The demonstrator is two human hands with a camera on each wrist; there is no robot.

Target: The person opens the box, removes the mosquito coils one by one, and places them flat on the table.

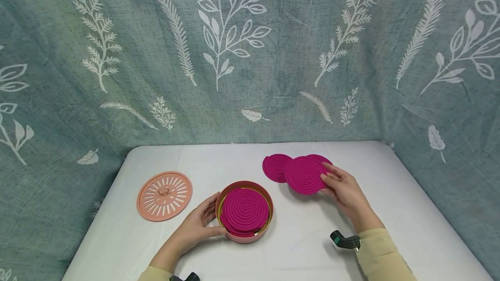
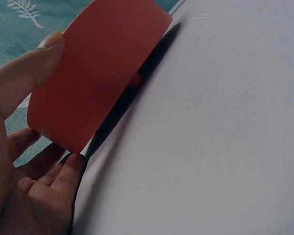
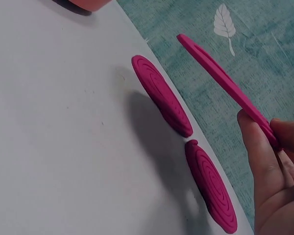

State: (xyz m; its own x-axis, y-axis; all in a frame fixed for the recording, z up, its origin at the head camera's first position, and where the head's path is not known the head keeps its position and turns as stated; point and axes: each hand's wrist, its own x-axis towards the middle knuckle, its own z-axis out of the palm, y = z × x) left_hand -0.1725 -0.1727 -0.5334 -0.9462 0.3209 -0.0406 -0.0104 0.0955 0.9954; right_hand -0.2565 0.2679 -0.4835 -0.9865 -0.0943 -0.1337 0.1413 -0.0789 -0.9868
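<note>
A round coral tin [image 1: 244, 239] stands near the table's middle with magenta spiral coils [image 1: 245, 210] inside. The left hand [image 1: 199, 224] holds its left side, fingers behind and thumb at the front; in the left wrist view the hand [image 2: 44, 161] grips the tin's wall [image 2: 98, 68]. Raised above the table, a magenta coil [image 1: 304, 176] is pinched at its right edge by the right hand [image 1: 345, 192]. The right wrist view shows that coil [image 3: 225, 81] edge-on between thumb and fingers of the hand [image 3: 279, 171].
Two more magenta coils lie at the table's back, one on the left [image 1: 275, 168] and one partly hidden behind the held coil [image 1: 320, 158]. A coral slotted lid [image 1: 164, 211] lies left of the tin. A patterned green curtain [image 1: 242, 112] hangs behind the white table [image 1: 297, 250].
</note>
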